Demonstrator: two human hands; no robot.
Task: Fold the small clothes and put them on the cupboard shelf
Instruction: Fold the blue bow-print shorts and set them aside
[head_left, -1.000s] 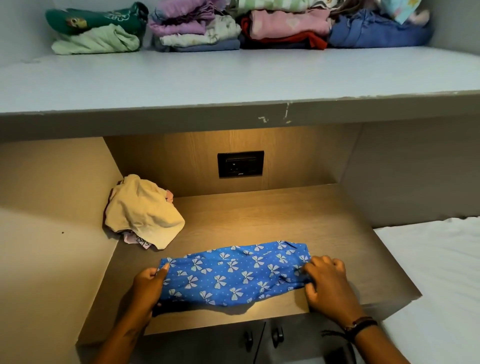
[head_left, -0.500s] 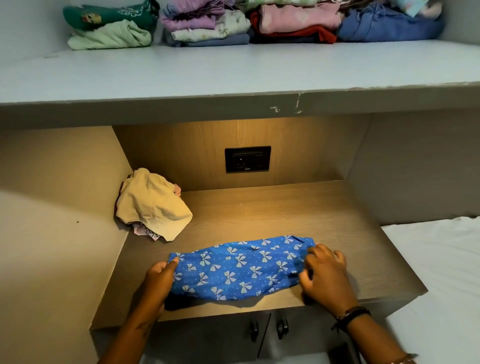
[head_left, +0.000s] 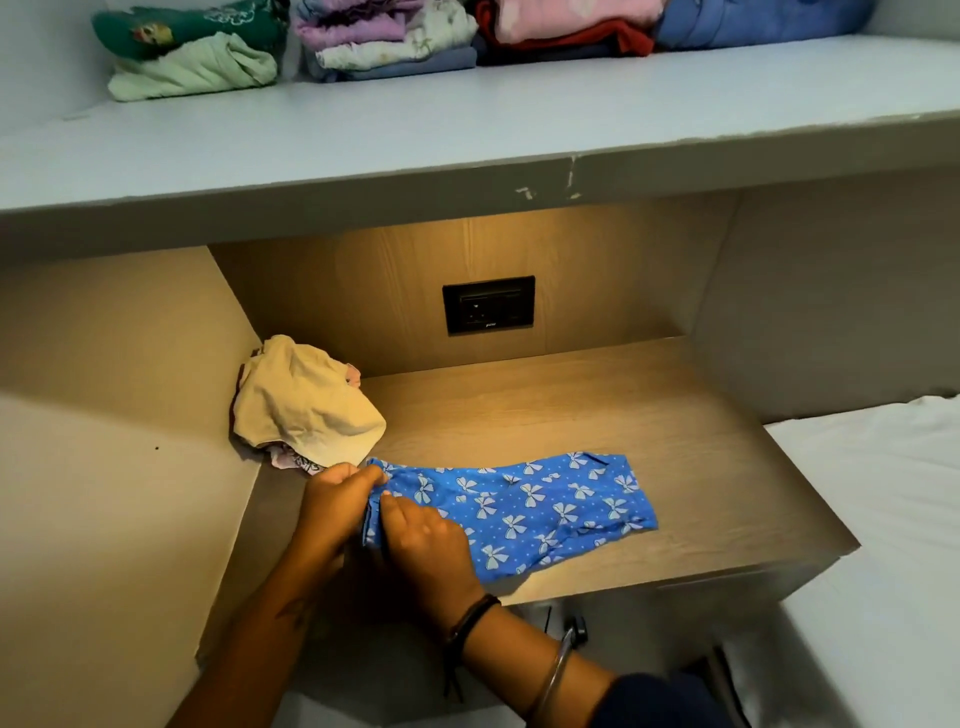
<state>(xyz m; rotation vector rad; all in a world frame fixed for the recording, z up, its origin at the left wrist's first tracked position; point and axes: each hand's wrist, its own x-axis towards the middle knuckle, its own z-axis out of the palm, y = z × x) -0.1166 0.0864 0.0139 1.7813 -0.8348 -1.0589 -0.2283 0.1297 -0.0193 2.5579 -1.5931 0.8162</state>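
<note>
A blue garment (head_left: 540, 506) with white bows lies folded lengthwise on the wooden ledge (head_left: 649, 431). My left hand (head_left: 335, 499) and my right hand (head_left: 423, 538) sit together at its left end, both pinching that end. A crumpled cream garment (head_left: 304, 402) rests in the ledge's left back corner, on top of a patterned piece. Folded clothes stand in stacks at the back of the grey cupboard shelf (head_left: 467, 130) above: a green stack (head_left: 192, 57), a purple and white stack (head_left: 384, 39), a pink and red stack (head_left: 566, 26).
A black wall socket (head_left: 488, 305) is set in the back panel of the ledge. A white bed surface (head_left: 878, 499) lies to the right. Cabinet doors with dark handles (head_left: 571, 626) sit under the ledge. A blue folded pile (head_left: 758, 21) is at the shelf's right.
My right hand left the garment's right end and crossed to the left end beside my left hand. The garment's left end is now bunched between both hands. The view shifted down and right.
</note>
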